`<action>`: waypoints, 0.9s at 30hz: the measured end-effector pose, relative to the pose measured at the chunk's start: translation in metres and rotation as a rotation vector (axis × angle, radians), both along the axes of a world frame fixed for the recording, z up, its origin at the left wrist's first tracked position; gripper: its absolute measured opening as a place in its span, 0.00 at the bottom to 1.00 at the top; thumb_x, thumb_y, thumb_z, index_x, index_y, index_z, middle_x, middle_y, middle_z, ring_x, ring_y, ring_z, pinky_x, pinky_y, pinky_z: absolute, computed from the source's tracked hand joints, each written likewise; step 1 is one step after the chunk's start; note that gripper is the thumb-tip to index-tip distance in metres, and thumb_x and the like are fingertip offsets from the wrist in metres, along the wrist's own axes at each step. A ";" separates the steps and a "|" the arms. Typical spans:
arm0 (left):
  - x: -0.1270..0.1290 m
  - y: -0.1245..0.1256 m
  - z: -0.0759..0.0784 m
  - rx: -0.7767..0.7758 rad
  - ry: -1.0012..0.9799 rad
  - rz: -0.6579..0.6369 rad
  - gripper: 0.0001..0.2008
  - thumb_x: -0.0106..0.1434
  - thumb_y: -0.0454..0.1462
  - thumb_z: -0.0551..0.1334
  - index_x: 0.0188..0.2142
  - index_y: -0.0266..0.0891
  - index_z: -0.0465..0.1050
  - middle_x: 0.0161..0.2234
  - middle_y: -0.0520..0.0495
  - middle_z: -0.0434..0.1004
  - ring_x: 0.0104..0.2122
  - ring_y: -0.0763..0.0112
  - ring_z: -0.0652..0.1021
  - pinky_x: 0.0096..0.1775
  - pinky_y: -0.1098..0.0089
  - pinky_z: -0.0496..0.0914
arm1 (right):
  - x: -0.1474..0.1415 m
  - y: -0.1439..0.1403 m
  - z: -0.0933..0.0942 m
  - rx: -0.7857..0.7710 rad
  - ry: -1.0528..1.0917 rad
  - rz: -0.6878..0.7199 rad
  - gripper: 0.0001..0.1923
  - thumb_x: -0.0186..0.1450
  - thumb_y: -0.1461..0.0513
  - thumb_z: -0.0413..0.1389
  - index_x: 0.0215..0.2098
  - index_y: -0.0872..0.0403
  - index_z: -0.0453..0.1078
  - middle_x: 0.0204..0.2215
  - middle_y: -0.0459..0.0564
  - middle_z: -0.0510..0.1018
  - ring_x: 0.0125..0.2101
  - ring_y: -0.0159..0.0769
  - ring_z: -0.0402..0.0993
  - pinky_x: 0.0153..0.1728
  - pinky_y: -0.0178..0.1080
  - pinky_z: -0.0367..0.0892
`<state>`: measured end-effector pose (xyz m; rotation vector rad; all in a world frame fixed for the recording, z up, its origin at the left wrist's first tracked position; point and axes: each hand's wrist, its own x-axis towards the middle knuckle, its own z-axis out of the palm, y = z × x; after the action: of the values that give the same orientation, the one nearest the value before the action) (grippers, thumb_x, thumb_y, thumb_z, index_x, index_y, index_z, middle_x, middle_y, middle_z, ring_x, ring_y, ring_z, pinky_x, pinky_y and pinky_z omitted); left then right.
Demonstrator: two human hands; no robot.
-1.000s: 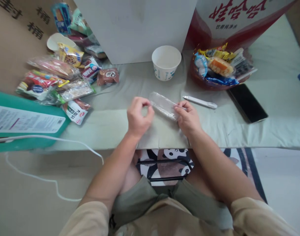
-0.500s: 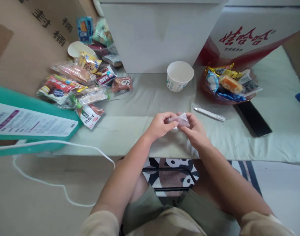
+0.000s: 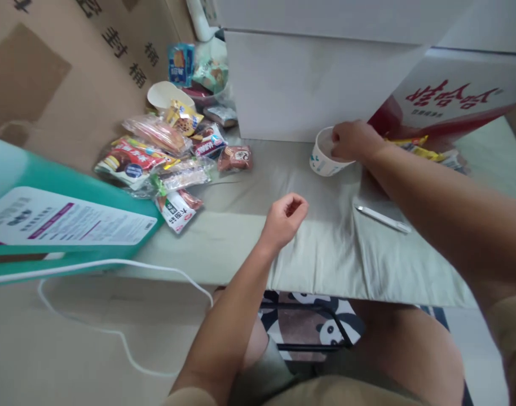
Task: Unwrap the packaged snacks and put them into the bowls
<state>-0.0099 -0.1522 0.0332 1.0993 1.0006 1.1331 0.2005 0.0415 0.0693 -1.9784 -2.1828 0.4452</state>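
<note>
1. Your right hand (image 3: 354, 140) — fingers in the paper cup (image 3: 323, 163), far, right of centre; grip hidden, cannot tell.
2. Your left hand (image 3: 283, 219), near — fingers curled narrow, nothing visibly held.
3. Step, apparently: depositing; next calls for clean withdrawal.

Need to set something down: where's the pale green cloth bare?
Bare pale green cloth lies between the brown-wrapped snack and the white paper cup, and from the left hand across to the slim white tool. Crowded: left, with plastic-wrapped snacks beside the teal box; right, with the right hand at the cup and yellow wrappers beyond.
</note>
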 end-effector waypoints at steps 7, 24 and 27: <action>-0.016 -0.003 0.004 -0.055 -0.072 0.049 0.09 0.60 0.40 0.64 0.26 0.41 0.69 0.23 0.52 0.67 0.27 0.72 0.69 0.31 0.67 0.65 | -0.020 0.022 0.028 0.063 -0.041 0.180 0.17 0.49 0.62 0.72 0.17 0.50 0.67 0.18 0.47 0.65 0.40 0.56 0.77 0.52 0.65 0.68; -0.042 -0.012 0.017 0.119 -0.054 0.208 0.07 0.61 0.36 0.58 0.26 0.42 0.66 0.20 0.53 0.63 0.22 0.73 0.64 0.28 0.67 0.61 | -0.128 -0.102 -0.032 -0.042 0.353 0.281 0.32 0.58 0.53 0.64 0.60 0.48 0.67 0.36 0.49 0.81 0.34 0.43 0.75 0.37 0.43 0.68; -0.031 -0.034 0.042 0.269 0.089 -0.297 0.07 0.60 0.31 0.56 0.29 0.41 0.71 0.25 0.52 0.74 0.25 0.73 0.73 0.32 0.70 0.69 | -0.071 -0.166 -0.039 -0.053 0.582 0.149 0.34 0.59 0.51 0.64 0.60 0.48 0.63 0.40 0.50 0.81 0.35 0.41 0.77 0.38 0.43 0.69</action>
<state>-0.0413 -0.1861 0.0750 1.4719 0.7338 1.0009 0.1297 -0.1241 0.0302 -1.4577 -1.9486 0.9671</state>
